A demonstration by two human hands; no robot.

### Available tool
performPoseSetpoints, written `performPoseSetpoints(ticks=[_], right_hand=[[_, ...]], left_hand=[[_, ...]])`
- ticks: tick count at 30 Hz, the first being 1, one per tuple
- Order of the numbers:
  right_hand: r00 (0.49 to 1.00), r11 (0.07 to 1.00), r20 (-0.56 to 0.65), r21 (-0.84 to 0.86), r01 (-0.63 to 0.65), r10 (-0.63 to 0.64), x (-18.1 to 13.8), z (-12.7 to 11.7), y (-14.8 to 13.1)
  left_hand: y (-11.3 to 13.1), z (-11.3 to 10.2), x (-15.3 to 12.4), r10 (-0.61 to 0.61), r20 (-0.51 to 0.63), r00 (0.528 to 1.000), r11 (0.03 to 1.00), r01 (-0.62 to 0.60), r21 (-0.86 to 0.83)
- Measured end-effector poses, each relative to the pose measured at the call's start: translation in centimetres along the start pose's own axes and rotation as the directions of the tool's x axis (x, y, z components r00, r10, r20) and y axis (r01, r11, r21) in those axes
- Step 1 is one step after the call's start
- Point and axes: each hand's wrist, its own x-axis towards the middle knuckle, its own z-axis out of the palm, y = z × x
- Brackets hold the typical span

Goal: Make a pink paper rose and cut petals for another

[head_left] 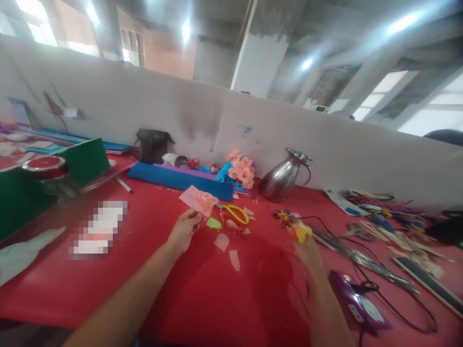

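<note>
My left hand (184, 231) is closed in a pinch on a pink paper flower (204, 200), held above the red table. A flat pink piece of paper sticks out from the flower's left side. Just right of it lie scissors with yellow handles (237, 214). A green paper piece (213, 223) and loose pink paper petals (222, 242) lie below the flower. My right hand (306, 248) is at a bright yellow object (303, 233), beside a small multicoloured heap (285, 218). Motion smears this hand, so its fingers and its hold on the yellow object are unclear.
Behind lie a blue strip (177, 180), a bunch of paper flowers (241, 169) and a metal jug (284, 176). On the right are a purple device (356, 301) with black cords, grey-handled scissors (360, 231) and scraps. A lidded jar (50, 176) stands left.
</note>
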Motion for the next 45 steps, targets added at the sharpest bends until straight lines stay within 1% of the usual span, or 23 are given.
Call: performPoseSetpoints(ticks=[1,2,3,4,5,7,8,9,10,11,13,14,15,16,18,20,21,24,27,31,36,40,45], right_hand=[[0.999,0.98,0.017,0.194,-0.046,0.044,-0.6,-0.1,-0.6],[0.995,0.909,0.074,0.407,-0.09,0.065,-1.3,-0.2,-1.4],[0.985,0.82,0.171,0.559,-0.121,0.029,-2.0,-0.3,-2.2],[0.961,0.753,0.275,0.641,-0.151,-0.041,-2.7,-0.4,-3.2],[0.923,0.712,0.372,0.675,-0.195,-0.099,-3.4,-0.4,-4.2],[0.862,0.664,0.473,0.706,-0.248,-0.181,-4.4,-0.4,-6.1],[0.848,0.649,0.487,0.718,-0.254,-0.207,-4.9,-0.3,-6.9],[0.841,0.645,0.492,0.723,-0.248,-0.228,-5.2,-0.2,-7.7],[0.85,0.654,0.471,0.724,-0.22,-0.236,-5.5,-0.1,-8.4],[0.875,0.68,0.423,0.715,-0.163,-0.236,-5.7,0.1,-9.0],[0.941,0.762,0.24,0.646,0.028,-0.237,-6.2,0.5,-10.1],[0.955,0.801,0.149,0.585,0.124,-0.257,-6.4,0.7,-10.6],[0.954,0.831,0.094,0.521,0.196,-0.284,-6.6,1.0,-11.0],[0.946,0.851,0.077,0.464,0.244,-0.314,-6.8,1.4,-11.3],[0.92,0.866,0.123,0.403,0.297,-0.373,-7.1,2.2,-11.7],[0.885,0.849,0.173,0.409,0.335,-0.433,-7.4,3.3,-11.6],[0.872,0.834,0.177,0.426,0.349,-0.456,-7.5,3.8,-11.4],[0.862,0.81,0.165,0.461,0.363,-0.48,-7.8,5.1,-10.8],[0.852,0.81,0.148,0.424,0.405,-0.503,-8.0,5.9,-10.1],[0.81,0.808,0.2,0.37,0.459,-0.552,-8.0,6.4,-9.2],[0.756,0.781,0.236,0.337,0.526,-0.611,-8.0,6.2,-9.0],[0.747,0.771,0.22,0.307,0.558,-0.628,-8.1,6.2,-9.3],[0.741,0.763,0.204,0.289,0.578,-0.639,-8.1,6.8,-9.1]], left_hand=[[-0.1,0.0,0.0,0.001,0.006,1.0,1.0,-0.001,-0.003],[-0.1,0.1,0.1,0.002,0.014,1.0,1.0,-0.002,-0.005],[-0.2,0.1,0.1,0.004,0.019,1.0,1.0,-0.004,-0.005],[-0.2,0.1,0.1,0.005,0.019,1.0,1.0,-0.005,-0.004],[-0.3,0.1,0.1,0.003,0.017,1.0,1.0,-0.003,-0.003],[-0.2,0.0,0.2,-0.007,0.008,1.0,1.0,0.007,-0.005],[-0.2,0.0,0.2,-0.011,0.005,1.0,1.0,0.012,-0.011],[-0.2,-0.1,0.2,-0.017,0.002,1.0,1.0,0.017,-0.021],[-0.1,-0.1,0.2,-0.023,0.0,1.0,0.999,0.023,-0.032],[-0.1,-0.2,0.3,-0.029,-0.004,1.0,0.999,0.029,-0.041],[-0.1,-0.1,0.3,-0.037,-0.009,0.999,0.998,0.037,-0.041],[-0.1,-0.1,0.3,-0.039,-0.007,0.999,0.999,0.038,-0.031],[-0.1,-0.1,0.3,-0.038,-0.003,0.999,0.999,0.038,-0.018],[-0.2,0.0,0.3,-0.035,0.001,0.999,0.999,0.035,-0.006],[-0.2,0.1,0.2,-0.023,0.004,1.0,1.0,0.023,0.009],[-0.1,0.2,0.2,-0.008,-0.006,1.0,1.0,0.008,0.014],[-0.1,0.3,0.2,-0.003,-0.012,1.0,1.0,0.003,0.019],[-0.1,0.3,0.2,0.006,-0.019,1.0,0.999,-0.005,0.045],[-0.4,0.2,0.2,0.025,0.0,1.0,0.995,-0.025,0.097],[-0.6,0.1,0.2,0.039,0.004,0.999,0.988,-0.04,0.148],[-0.5,0.1,0.1,0.033,0.008,0.999,0.992,-0.034,0.12],[-0.4,0.2,0.0,0.028,-0.011,1.0,0.99,-0.026,0.141],[-0.4,0.4,-0.2,0.019,-0.019,1.0,0.986,-0.015,0.165]])
